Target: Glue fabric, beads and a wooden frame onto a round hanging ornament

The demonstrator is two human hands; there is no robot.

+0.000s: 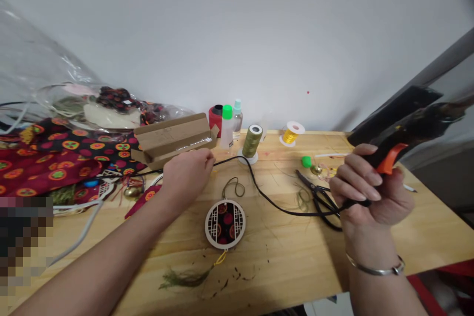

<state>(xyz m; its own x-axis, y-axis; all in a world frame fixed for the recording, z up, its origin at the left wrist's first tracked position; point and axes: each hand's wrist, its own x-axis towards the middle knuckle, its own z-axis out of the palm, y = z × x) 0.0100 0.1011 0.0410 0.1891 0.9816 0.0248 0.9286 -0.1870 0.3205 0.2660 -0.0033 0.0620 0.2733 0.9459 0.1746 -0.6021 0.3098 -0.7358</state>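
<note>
My right hand point(370, 187) is wrapped round the handle of a black hot glue gun point(411, 133) with an orange trigger, raised over the table's right side, nozzle pointing right. Its black power cord point(274, 205) loops across the table to my left hand point(190, 173). That hand is closed round the cord beside an opened cardboard box point(174, 138); its fingertips are partly hidden. Between my hands lies a round pendant point(225, 224) with a pale lattice frame and dark patterned fabric. An olive hanging loop point(234, 187) tops it, and a green tassel point(187, 278) trails below.
Black-handled scissors point(320, 197) lie under the cord. Behind stand an olive thread spool point(253, 140), a green-capped bottle point(227, 128) and a yellow thread spool point(292, 134). Patterned fabric point(55, 158) and plastic bags point(92, 103) pile up at left. A wall point(259, 34) closes the back.
</note>
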